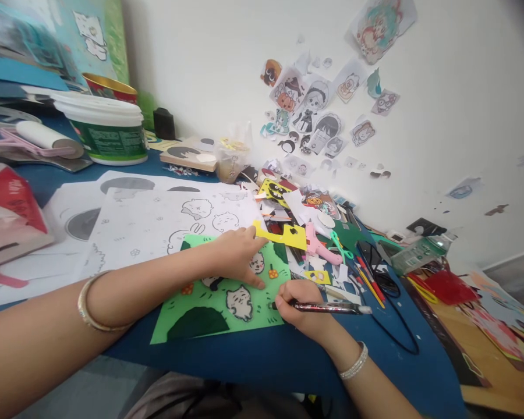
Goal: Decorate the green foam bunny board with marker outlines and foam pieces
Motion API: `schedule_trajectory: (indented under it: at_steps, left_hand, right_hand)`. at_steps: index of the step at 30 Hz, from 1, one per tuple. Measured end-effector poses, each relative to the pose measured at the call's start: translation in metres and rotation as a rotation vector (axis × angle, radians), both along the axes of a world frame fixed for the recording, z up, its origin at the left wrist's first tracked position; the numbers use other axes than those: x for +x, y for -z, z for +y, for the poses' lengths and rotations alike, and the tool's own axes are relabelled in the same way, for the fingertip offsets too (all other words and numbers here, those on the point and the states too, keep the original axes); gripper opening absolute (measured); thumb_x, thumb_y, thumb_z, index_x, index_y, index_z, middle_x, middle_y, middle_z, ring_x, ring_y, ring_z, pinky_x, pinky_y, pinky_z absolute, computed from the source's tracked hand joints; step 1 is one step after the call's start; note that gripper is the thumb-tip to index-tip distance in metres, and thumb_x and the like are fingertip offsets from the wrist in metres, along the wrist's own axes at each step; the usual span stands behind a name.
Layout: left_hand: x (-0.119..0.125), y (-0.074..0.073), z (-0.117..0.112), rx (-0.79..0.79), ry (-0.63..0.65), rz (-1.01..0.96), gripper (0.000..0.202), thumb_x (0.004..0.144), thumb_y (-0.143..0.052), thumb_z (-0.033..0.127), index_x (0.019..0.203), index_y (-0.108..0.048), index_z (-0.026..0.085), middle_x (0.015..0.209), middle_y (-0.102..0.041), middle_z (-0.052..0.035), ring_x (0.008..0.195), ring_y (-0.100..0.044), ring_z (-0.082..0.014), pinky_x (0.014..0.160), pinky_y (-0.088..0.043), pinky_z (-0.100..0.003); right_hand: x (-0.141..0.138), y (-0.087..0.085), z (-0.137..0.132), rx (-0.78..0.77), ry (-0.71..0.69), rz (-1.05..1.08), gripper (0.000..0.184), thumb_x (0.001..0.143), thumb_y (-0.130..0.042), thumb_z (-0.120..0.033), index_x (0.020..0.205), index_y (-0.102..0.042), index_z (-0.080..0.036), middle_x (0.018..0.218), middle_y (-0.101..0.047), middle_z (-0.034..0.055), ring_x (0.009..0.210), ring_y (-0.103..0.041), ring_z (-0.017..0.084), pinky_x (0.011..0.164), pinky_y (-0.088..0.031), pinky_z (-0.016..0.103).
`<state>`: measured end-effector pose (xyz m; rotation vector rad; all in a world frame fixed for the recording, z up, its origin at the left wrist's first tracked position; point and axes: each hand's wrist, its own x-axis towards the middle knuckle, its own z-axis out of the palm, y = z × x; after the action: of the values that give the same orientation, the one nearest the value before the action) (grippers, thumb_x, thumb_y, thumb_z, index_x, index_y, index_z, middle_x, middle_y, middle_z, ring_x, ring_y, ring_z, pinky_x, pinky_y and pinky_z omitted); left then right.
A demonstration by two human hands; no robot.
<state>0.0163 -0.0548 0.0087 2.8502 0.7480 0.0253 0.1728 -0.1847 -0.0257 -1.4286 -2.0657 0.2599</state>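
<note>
A green paper sheet (253, 326) with white cartoon animals, orange flowers and dark green patches lies on the blue table in front of me. My left hand (238, 253) rests across its upper part, fingers spread, near a yellow paper scrap (292, 235). My right hand (303, 302) is closed around a dark patterned pen (332, 307), its tip over the sheet's right side by small dark strokes. Beneath my left forearm and behind the green sheet lies a white paper with printed line drawings (135, 227).
Paper scraps, a pink glue gun (318, 247) and green scissors (341, 247) crowd the right side. Further right are a black cable (404, 343) and a clear bottle (421, 253). A white-and-green bucket (107, 131) stands at back left, beside a lint roller (48, 139).
</note>
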Motion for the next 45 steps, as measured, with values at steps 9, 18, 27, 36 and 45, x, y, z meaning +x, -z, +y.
schedule_trajectory:
  at_steps: [9,18,27,36,45]
  left_hand:
    - [0.0000,0.0002,0.0005,-0.001,0.006,-0.007,0.091,0.058,-0.055,0.072,0.131,-0.039,0.018,0.109,-0.049,-0.0157,0.093,-0.051,-0.0310,0.073,-0.042,-0.037]
    - [0.0002,0.0011,0.0002,0.006,0.000,-0.008,0.091,0.058,-0.055,0.071,0.131,-0.039,0.019,0.111,-0.050,-0.0154,0.094,-0.050,-0.0310,0.073,-0.041,-0.036]
    - [0.0001,0.0017,0.0013,0.001,0.006,-0.006,0.092,0.058,-0.054,0.073,0.131,-0.038,0.020,0.110,-0.049,-0.0153,0.093,-0.050,-0.0304,0.072,-0.041,-0.036]
    - [0.0003,0.0011,0.0009,0.001,0.009,-0.002,0.093,0.058,-0.054,0.072,0.131,-0.038,0.018,0.112,-0.049,-0.0167,0.093,-0.050,-0.0314,0.072,-0.042,-0.038]
    - [0.0003,0.0012,0.0008,0.012,0.014,-0.003,0.092,0.059,-0.053,0.073,0.130,-0.039,0.017,0.111,-0.049,-0.0175,0.093,-0.050,-0.0317,0.073,-0.042,-0.038]
  right_hand:
    - [0.0010,0.0003,0.0000,0.015,0.005,0.022,0.030,0.075,-0.042,-0.020,0.053,-0.023,-0.021,0.048,-0.036,-0.0044,0.044,-0.037,0.009,0.044,-0.029,0.022]
    - [0.0007,0.0001,-0.0005,0.017,-0.003,0.017,0.030,0.075,-0.042,-0.021,0.052,-0.024,-0.021,0.047,-0.037,-0.0042,0.044,-0.039,0.009,0.044,-0.031,0.022]
    - [0.0007,-0.0006,-0.0009,-0.022,0.012,0.073,0.029,0.074,-0.043,-0.021,0.052,-0.024,-0.021,0.046,-0.037,-0.0045,0.044,-0.038,0.009,0.044,-0.032,0.021]
    - [0.0022,0.0015,-0.0007,-0.003,0.028,0.075,0.030,0.074,-0.043,-0.019,0.053,-0.022,-0.021,0.047,-0.035,-0.0047,0.044,-0.036,0.009,0.044,-0.030,0.021]
    - [0.0022,0.0007,-0.0004,-0.011,0.021,0.103,0.029,0.073,-0.044,-0.018,0.052,-0.023,-0.021,0.047,-0.035,-0.0050,0.043,-0.036,0.009,0.044,-0.029,0.021]
